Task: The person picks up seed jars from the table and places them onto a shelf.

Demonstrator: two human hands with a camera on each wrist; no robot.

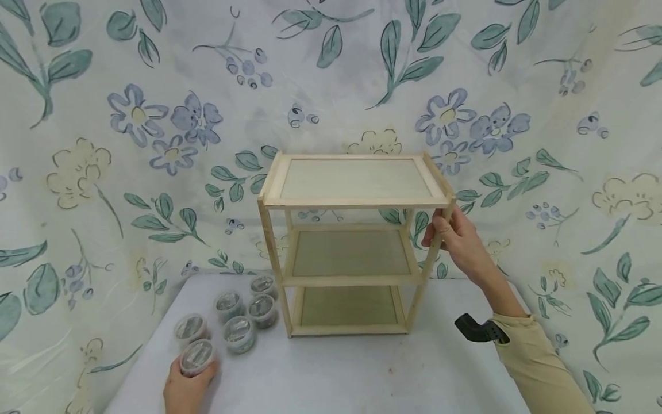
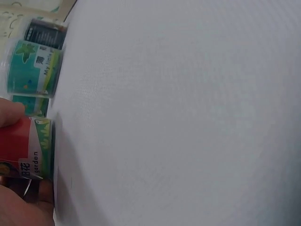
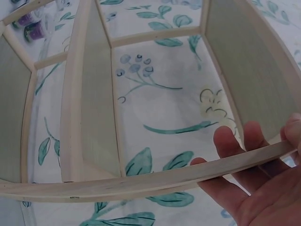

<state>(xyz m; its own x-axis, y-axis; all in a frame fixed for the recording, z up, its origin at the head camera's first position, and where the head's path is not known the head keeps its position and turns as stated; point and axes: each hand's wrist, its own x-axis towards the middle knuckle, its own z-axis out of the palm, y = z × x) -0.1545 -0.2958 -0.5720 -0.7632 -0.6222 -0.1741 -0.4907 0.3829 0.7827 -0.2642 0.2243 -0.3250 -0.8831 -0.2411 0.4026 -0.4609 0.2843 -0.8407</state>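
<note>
At the table's (image 1: 351, 374) left, the left hand (image 1: 187, 388) curls round a red-labelled lidded plastic tub (image 1: 197, 356), near five other tubs (image 1: 239, 334); it looks light, smooth and slightly squeezable, best held by its wall. Rightward stands a three-tier wooden shelf (image 1: 357, 179), probably light and stiff, with slender joints. The right hand (image 1: 457, 237) grips its right front post (image 3: 141, 181) near the top, a sound hold for steadying.

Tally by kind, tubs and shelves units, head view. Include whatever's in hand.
Lidded tubs: 6, counting the one the left hand grips
Wooden shelf unit: 1, three tiers, its post held by the right hand
Total: 7
</note>
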